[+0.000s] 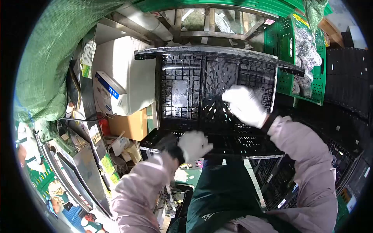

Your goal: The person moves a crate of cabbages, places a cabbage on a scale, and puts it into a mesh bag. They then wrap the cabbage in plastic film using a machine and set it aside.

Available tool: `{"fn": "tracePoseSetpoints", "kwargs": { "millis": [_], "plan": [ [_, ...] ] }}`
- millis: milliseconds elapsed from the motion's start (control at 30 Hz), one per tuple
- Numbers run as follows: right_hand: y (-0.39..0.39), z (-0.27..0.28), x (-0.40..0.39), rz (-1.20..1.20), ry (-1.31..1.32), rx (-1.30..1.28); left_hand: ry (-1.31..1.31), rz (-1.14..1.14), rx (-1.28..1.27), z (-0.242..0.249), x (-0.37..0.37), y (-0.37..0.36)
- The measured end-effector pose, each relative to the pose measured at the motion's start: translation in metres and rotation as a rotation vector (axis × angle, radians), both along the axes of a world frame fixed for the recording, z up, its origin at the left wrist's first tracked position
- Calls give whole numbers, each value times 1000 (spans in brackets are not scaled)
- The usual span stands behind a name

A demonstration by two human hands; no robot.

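My dark green apron point(225, 190) hangs nearest below me, between my pale pink sleeves. Ahead stands the big black plastic crate point(210, 89), tipped up so its gridded, slotted bottom faces me, its rim edge along the top; the plastic looks glossy and scuffed. My white-gloved right hand point(245, 105) lies flat against its slotted middle, grip loose. My white-gloved left hand point(193, 145) sits at the crate's lower edge, fingers curled; I cannot tell whether it clasps anything.

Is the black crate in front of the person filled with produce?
No, the black crate is empty; its slotted bottom shows bare around the gloved right hand.
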State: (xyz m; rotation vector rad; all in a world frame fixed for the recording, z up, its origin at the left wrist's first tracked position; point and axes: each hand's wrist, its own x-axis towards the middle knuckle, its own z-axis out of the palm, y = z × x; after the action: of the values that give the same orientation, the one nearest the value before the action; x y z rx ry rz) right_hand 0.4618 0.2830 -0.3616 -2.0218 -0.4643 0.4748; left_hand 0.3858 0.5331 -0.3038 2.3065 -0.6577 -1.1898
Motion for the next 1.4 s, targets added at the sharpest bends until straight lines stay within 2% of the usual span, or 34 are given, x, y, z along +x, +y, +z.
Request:
{"fn": "tracePoseSetpoints", "kwargs": {
  "millis": [33, 67, 100, 133, 200, 267, 300, 333, 400, 433, 467, 500, 533, 567, 600, 633, 667, 700, 733, 800, 867, 933, 967, 1000, 1067, 1133, 1167, 1200, 1233, 1267, 1300, 1400],
  "plan": [
    [2, -6, -19, 361, -307, -433, -31, 56, 107, -15, 18, -8],
    [2, -15, -36, 431, -214, -466, -3, 80, 221, -37, 36, -16],
    [0, -46, -56, 528, -302, -584, -11, 143, 333, -62, 52, -22],
    [1, -63, -68, 638, -269, -761, -15, 204, 443, -89, 61, -26],
    [4, -74, -69, 779, -306, -898, -159, 385, 701, -162, 56, -29],
    [11, -81, -65, 715, -358, -865, -157, 371, 720, -172, 50, -33],
    [22, -76, -58, 816, -299, -964, -163, 361, 741, -177, 49, -34],
    [28, -76, -54, 934, -265, -1093, -246, 452, 630, -175, 45, -32],
    [21, -63, -52, 854, -144, -1037, -174, 502, 534, -158, 53, -27],
    [13, -54, -54, 833, -177, -1015, -74, 518, 457, -127, 62, -22],
    [5, -45, -57, 814, -217, -993, -103, 549, 452, -111, 61, -14],
    [-12, -41, -67, 617, -283, -855, -87, 552, 345, -77, 63, -2],
    [-26, -8, -65, 621, -258, -854, -105, 547, 364, -48, 66, 9],
    [-51, 5, -73, 447, -463, -730, -73, 606, 263, -22, 65, 33],
    [-73, 32, -77, 561, -276, -917, 139, 601, 414, -8, 72, 62],
    [-98, 56, -75, 524, -260, -944, 159, 758, 256, 32, 76, 72],
    [-127, 75, -73, 486, -248, -972, 112, 838, 271, 21, 74, 112],
    [-164, 72, -79, 179, -304, -773, 169, 912, 415, 14, 78, 156],
    [-170, 88, -75, 213, -353, -679, -65, 791, 440, 9, 70, 186],
    [-165, 111, -56, 114, -248, -659, -138, 866, 180, -13, 67, 219],
    [-161, 100, -33, -385, -423, -574, -461, 696, 156, -29, 86, 215],
    [-173, 56, 2, -835, -344, -235, -221, 967, -154, 12, 141, 162],
    [-193, 36, 24, -864, -306, -243, -378, 1072, -222, -8, 153, 166],
    [-206, 17, 45, -893, -263, -258, -292, 1086, -228, -22, 179, 169],
    [-211, 22, 76, -845, 32, -413, -494, 1019, -365, -8, 206, 136],
    [-242, -11, 91, -863, 106, -433, -306, 928, -130, 4, 233, 127],
    [-256, -22, 94, -835, 165, -563, -409, 929, -55, -8, 242, 128],
    [-253, -21, 92, -856, 115, -439, -510, 922, 18, -24, 250, 129],
    [-250, -18, 89, -831, 35, -433, -615, 874, 128, -40, 257, 134],
    [-246, -13, 89, -804, -48, -422, -609, 867, 137, -50, 261, 144],
    [-247, -13, 89, -789, 1, -303, -567, 837, 87, -47, 261, 148],
    [-251, -10, 90, -830, 180, -220, -502, 822, -22, -39, 261, 152]
  ]
}}
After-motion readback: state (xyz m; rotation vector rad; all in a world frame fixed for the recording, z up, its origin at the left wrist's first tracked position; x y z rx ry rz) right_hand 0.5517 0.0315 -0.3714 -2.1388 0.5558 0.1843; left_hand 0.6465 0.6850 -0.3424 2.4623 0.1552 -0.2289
